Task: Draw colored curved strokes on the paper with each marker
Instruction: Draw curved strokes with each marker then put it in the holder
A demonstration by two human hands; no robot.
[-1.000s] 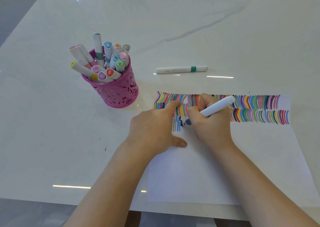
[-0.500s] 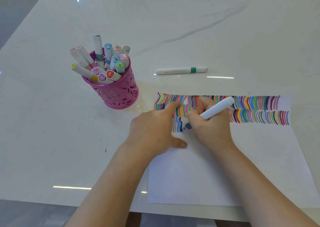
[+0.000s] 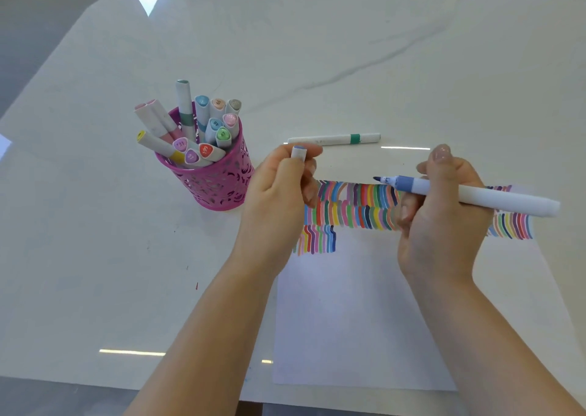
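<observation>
A: How do the fingers [image 3: 310,174] lie?
B: The left hand [image 3: 276,199] pinches the cap [image 3: 298,153]; the right hand [image 3: 444,225] grips the uncapped blue marker [image 3: 491,198] over the striped paper [image 3: 348,314].
A: And the surface?
B: A glossy white veined table [image 3: 95,257]; the pink cup [image 3: 218,184] of markers [image 3: 203,130] stands to the left.

L hand [image 3: 276,193] & R hand [image 3: 444,225] bare, forearms [image 3: 206,336] bare too; R thumbnail [image 3: 440,153] longish, glossy w/ pale polish.

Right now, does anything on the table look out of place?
One green-banded marker lies loose on the table beyond the paper, apart from the pink cup of markers. A red fleck sits left of the paper.
</observation>
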